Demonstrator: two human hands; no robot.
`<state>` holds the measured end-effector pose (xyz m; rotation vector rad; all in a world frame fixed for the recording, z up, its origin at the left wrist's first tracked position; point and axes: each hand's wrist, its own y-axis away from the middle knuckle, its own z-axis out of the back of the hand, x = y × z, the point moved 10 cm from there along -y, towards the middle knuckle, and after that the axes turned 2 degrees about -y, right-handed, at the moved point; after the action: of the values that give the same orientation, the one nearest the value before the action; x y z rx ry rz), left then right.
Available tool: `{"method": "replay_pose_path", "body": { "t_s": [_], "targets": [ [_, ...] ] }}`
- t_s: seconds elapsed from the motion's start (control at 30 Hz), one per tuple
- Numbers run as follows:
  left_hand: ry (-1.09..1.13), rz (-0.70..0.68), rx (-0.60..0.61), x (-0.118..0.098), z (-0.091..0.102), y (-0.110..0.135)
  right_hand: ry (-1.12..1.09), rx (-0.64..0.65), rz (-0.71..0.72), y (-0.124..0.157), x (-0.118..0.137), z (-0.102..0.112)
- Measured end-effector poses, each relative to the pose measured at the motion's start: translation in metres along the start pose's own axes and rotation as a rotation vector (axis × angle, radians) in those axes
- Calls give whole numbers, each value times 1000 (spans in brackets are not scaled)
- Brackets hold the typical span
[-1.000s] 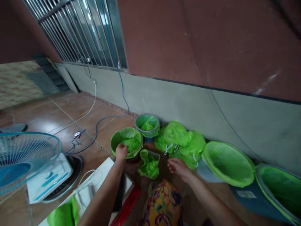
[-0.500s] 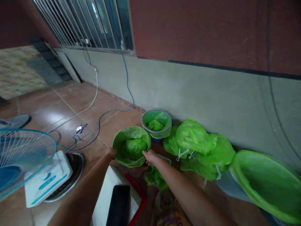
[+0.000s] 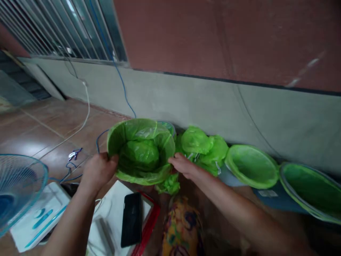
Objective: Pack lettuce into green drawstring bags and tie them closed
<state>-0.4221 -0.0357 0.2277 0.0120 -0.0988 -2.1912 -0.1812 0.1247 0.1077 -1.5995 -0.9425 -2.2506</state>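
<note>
A round bin lined with a thin green plastic bag hangs between my hands, its mouth tilted toward me. Inside it lies a bunched green plastic bag. My left hand grips the rim on the left, thumb over the folded liner. On the opposite side my right hand pinches the rim. Behind the held bin, mostly hidden, stands another lined bin with a grey rim. Just below my right hand is some crumpled green plastic.
Tied green bags lie along the wall, followed by two lined bins. A black phone rests on a white surface in front of me. At left are a fan, keys and cables on the tiled floor.
The bin in my hands has come up and closer, now covering most of the grey-rimmed bin behind. My view has turned right, bringing another lined bin into sight.
</note>
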Motion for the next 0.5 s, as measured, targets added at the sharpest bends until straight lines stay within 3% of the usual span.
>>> {"method": "replay_pose_path", "body": {
  "t_s": [0.1,0.17,0.23,0.33,0.5],
  "targets": [
    [-12,-130,-81,-55,39,53,-88,5,8,56,9,60],
    [43,-212,-68,-91,43,88,-104,-43,17,94,0,103],
    [113,-265,-30,-122,31,121,-76,-146,18,132,-20,145],
    [258,-351,61,-166,-15,166,-64,-249,-21,177,-71,192],
    [515,-332,341,-213,-144,229,80,-441,-189,220,-186,242]
  ]
}}
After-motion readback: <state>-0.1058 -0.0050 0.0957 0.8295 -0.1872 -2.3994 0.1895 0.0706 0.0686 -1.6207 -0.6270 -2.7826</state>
